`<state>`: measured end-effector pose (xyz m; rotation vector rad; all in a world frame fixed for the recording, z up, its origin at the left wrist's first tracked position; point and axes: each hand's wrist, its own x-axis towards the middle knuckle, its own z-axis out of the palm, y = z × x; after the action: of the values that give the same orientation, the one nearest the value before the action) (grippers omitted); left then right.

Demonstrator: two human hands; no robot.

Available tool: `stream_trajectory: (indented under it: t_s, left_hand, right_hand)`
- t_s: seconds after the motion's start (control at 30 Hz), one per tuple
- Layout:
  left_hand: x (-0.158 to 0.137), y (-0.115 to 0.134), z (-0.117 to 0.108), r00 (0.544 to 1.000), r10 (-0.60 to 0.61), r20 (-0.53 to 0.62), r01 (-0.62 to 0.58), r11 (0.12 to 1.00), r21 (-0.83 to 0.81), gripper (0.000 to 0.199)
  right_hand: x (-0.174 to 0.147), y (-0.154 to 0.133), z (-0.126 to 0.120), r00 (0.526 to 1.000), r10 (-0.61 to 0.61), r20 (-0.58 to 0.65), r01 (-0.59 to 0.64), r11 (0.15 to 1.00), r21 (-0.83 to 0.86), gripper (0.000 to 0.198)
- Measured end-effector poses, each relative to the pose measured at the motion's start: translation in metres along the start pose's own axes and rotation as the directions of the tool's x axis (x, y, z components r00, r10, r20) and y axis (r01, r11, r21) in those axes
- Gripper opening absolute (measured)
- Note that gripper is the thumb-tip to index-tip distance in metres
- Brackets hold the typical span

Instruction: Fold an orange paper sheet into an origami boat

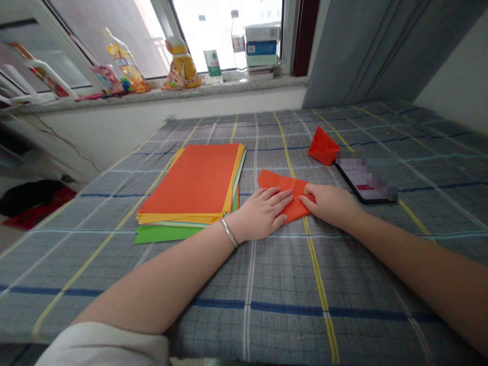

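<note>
A folded sheet of orange-red paper (280, 179) lies on the checked cloth in front of me. My left hand (263, 211), with a silver bangle at the wrist, rests flat across its left and near part, fingers stretched out. At the paper's right edge, my right hand (324, 201) pinches it between thumb and curled fingers. Part of the paper is hidden under both hands. Left of it sits a stack of coloured paper (194, 178), orange on top, with yellow and green sheets showing at the edges. A folded red paper piece (323, 146) stands farther back on the right.
A phone (366, 178), its screen partly blurred, lies right of my right hand, touching or close to the folded red piece. Bottles, such as a yellow-labelled one (125, 61), and stacked boxes (262, 48) stand on the windowsill (229, 89). A grey curtain (358, 51) hangs at the back right.
</note>
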<state>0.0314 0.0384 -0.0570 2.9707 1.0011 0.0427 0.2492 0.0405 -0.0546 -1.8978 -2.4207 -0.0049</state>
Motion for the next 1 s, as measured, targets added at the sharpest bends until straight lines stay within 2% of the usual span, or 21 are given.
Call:
stream_trajectory:
  t_s: [0.17,0.27,0.33,0.37,0.47,0.53,1.0]
  left_hand:
    - [0.001,0.000,-0.002,0.999,-0.015,0.035,0.015,1.000,-0.002,0.058]
    - [0.002,0.000,-0.003,0.999,-0.017,0.041,0.017,1.000,-0.001,0.058]
    - [0.002,0.000,-0.003,0.999,-0.012,0.033,0.012,1.000,-0.002,0.058]
    - [0.002,-0.001,-0.003,1.000,-0.009,0.026,0.009,1.000,-0.003,0.057]
    - [0.002,-0.002,-0.002,1.000,0.006,0.009,-0.006,1.000,-0.001,0.055]
    - [0.003,-0.003,-0.002,1.000,0.018,-0.003,-0.018,1.000,0.011,0.052]
    - [0.005,-0.005,0.001,0.999,0.032,0.004,-0.032,0.998,0.048,0.055]
  right_hand:
    - [0.001,0.004,0.003,1.000,0.015,-0.016,-0.014,0.996,0.083,0.027]
    - [-0.001,0.010,0.005,0.974,-0.095,-0.204,0.130,0.978,0.165,0.024]
    - [-0.004,0.014,0.005,0.905,-0.267,-0.332,0.321,0.939,0.122,0.022]
    - [-0.006,0.014,0.004,0.857,-0.372,-0.357,0.428,0.899,0.090,0.020]
    - [-0.013,0.011,0.002,0.694,-0.641,-0.327,0.697,0.712,0.084,0.022]
    - [-0.015,0.008,0.003,0.628,-0.717,-0.303,0.771,0.625,0.120,0.025]
    - [-0.017,0.002,0.000,0.561,-0.771,-0.301,0.815,0.578,0.038,0.027]
